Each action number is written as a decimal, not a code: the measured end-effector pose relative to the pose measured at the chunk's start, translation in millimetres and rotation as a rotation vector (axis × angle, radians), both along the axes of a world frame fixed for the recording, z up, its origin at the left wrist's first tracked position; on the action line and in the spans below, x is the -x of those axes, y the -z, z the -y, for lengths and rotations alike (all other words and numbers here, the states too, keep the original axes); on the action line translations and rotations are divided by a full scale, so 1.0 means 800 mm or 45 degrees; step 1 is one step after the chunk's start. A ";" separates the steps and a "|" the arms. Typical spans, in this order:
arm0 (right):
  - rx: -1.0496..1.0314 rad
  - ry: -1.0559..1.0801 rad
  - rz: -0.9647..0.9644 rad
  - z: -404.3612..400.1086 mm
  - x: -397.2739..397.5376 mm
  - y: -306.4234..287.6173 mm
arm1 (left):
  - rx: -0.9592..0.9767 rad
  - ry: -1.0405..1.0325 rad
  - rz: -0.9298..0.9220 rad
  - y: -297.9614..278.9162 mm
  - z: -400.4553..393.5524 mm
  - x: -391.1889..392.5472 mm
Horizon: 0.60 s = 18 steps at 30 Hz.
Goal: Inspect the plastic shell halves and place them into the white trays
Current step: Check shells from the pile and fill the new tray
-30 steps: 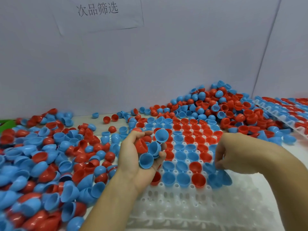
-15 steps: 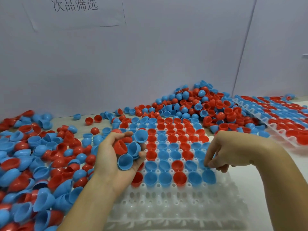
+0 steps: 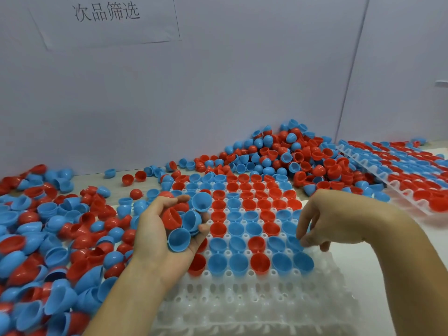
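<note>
Head view: your left hand (image 3: pixel 160 238) cups several red and blue shells (image 3: pixel 179 239); right hand (image 3: pixel 322 221) fingertips press blue shell (image 3: pixel 294 242) into white tray (image 3: pixel 242 304). Seat it flat, rim up, then fill next empty row.

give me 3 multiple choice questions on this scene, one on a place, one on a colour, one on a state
1. Where is the second filled tray?
A. far right
B. far left
C. under the near tray

2. What colours are the shells in the left hand?
A. green only
B. red and blue
C. white only

3. What state are the near tray's front rows in?
A. full
B. unfilled
C. covered

Answers:
1 A, it lies by the right wall.
2 B, a red shell and blue shells sit in the palm.
3 B, bare white sockets show.
</note>
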State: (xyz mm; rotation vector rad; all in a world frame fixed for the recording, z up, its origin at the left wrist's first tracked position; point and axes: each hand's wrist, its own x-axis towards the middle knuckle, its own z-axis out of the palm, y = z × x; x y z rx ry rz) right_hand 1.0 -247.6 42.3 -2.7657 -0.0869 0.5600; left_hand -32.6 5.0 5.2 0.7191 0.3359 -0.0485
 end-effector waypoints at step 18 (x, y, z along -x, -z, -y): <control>-0.196 0.155 0.444 0.003 -0.039 0.043 | -0.044 0.020 0.027 0.001 -0.001 0.001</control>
